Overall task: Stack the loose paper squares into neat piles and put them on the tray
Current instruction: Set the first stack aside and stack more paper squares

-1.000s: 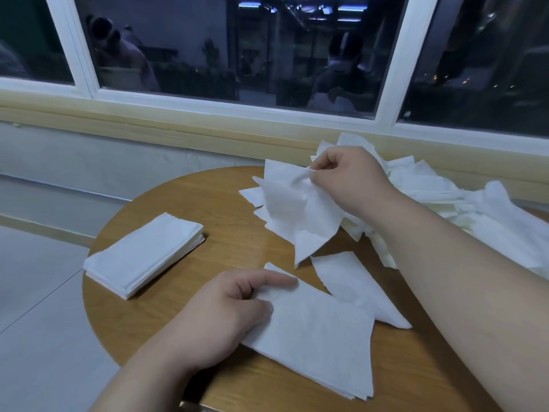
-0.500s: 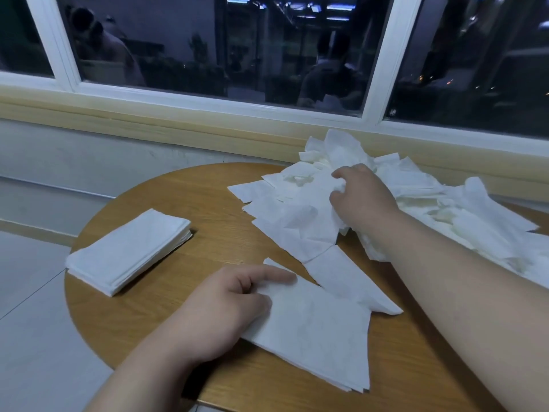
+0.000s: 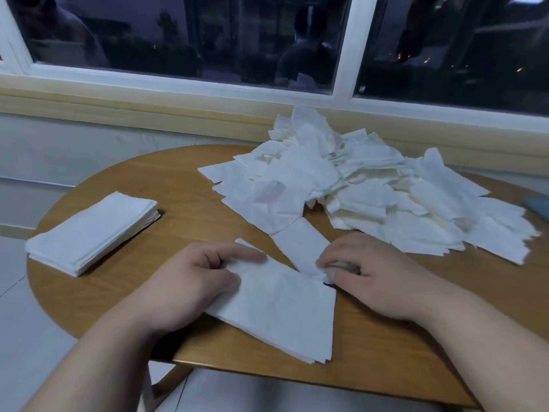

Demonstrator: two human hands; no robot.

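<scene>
A flat pile of white paper squares (image 3: 282, 316) lies at the near edge of the round wooden table (image 3: 184, 185). My left hand (image 3: 193, 281) rests on its left part, index finger stretched out along the top edge. One loose paper square (image 3: 300, 245) lies just beyond the pile. My right hand (image 3: 371, 278) pinches its near corner between thumb and fingertips. A big untidy heap of paper squares (image 3: 371, 188) covers the far right of the table. A neat finished stack (image 3: 92, 233) sits at the left. No tray is in view.
A bluish object (image 3: 539, 205) peeks in at the right edge, behind the heap. The table stands against a wall with a pale sill (image 3: 148, 108) under a dark window. Tiled floor shows to the left and below the table's edge.
My right hand has let go of the sheets it held over the heap and has come back toward me onto the loose square. My left hand has stayed on the near pile.
</scene>
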